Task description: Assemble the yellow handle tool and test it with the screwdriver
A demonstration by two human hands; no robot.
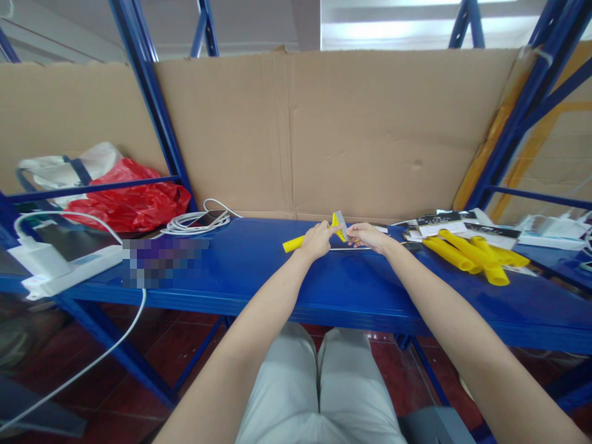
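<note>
My left hand point(317, 239) is closed around a yellow-handled scraper point(292, 245), whose handle end sticks out to the left of the hand. At its other end, a yellow head with a flat grey metal plate point(341, 223) rises between my two hands. The fingertips of my right hand point(369, 237) pinch the lower right edge of this plate. Whether a smaller part sits in that pinch is too small to tell. Under the hands a thin white strip point(354, 249) lies on the blue shelf table.
Several yellow tubes point(467, 253) lie at the right beside black-and-white printed cards point(439, 223). A coiled white cable point(197, 222), a red plastic bag point(132, 194) and a white power strip point(87, 268) are at the left. Cardboard point(351, 129) stands behind the blue table point(240, 271).
</note>
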